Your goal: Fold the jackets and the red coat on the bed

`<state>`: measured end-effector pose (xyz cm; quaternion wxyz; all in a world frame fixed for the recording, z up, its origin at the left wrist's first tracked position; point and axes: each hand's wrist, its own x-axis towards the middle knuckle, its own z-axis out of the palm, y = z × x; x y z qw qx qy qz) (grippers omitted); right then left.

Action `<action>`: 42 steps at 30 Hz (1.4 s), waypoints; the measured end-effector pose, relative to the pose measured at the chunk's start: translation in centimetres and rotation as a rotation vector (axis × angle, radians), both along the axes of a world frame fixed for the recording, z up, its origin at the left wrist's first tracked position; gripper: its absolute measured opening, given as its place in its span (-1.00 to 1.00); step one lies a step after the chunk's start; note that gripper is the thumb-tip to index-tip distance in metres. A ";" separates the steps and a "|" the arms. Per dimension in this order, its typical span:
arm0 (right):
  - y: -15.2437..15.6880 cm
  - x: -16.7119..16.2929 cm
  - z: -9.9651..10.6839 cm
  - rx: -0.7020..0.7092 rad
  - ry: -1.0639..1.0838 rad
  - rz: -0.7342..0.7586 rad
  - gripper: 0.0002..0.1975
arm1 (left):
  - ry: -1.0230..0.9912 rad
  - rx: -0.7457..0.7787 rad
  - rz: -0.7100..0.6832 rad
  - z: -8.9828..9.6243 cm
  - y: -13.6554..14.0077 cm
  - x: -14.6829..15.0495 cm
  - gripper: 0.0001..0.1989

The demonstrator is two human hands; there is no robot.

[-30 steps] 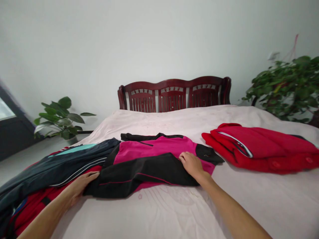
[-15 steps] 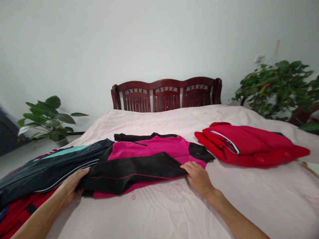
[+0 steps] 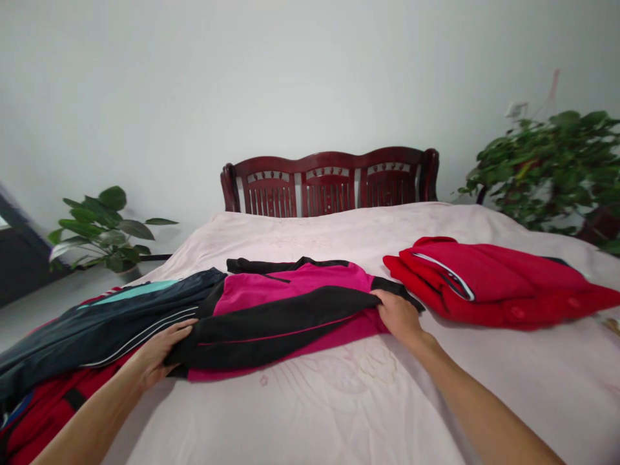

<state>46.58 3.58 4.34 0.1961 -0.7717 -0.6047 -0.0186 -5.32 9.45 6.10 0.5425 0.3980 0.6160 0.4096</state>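
Head view: the pink-and-black top [image 3: 295,282] lies spread on the bed [image 3: 310,420] between dark clothes [image 3: 140,320] and a red pile [image 3: 504,281]. Your right grip [image 3: 400,316] is pinched closed on one end of its near sleeve [image 3: 281,320], your left grip [image 3: 162,355] closed around the other; uneven tension could skew or crease the body beneath.

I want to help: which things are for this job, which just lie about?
In use:
pink-and-black top
its near sleeve, touched by left fingers, held by right fingers
bedspread underneath

Probably just around:
red clothes, right
dark-and-red clothes, left
left plant
right plant
headboard
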 end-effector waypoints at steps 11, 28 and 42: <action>1.0 3.3 -2.5 0.007 0.156 -0.072 -0.68 | 0.206 0.210 0.048 -1.8 -0.2 0.9 -0.59; -4.1 2.4 -2.9 0.111 -0.156 -0.083 -0.47 | 1.179 1.023 -0.495 -2.9 -4.4 3.4 -0.59; -3.3 3.9 -3.6 0.246 0.162 -0.082 -0.75 | 1.260 1.133 -0.494 -6.9 -4.3 1.7 -0.65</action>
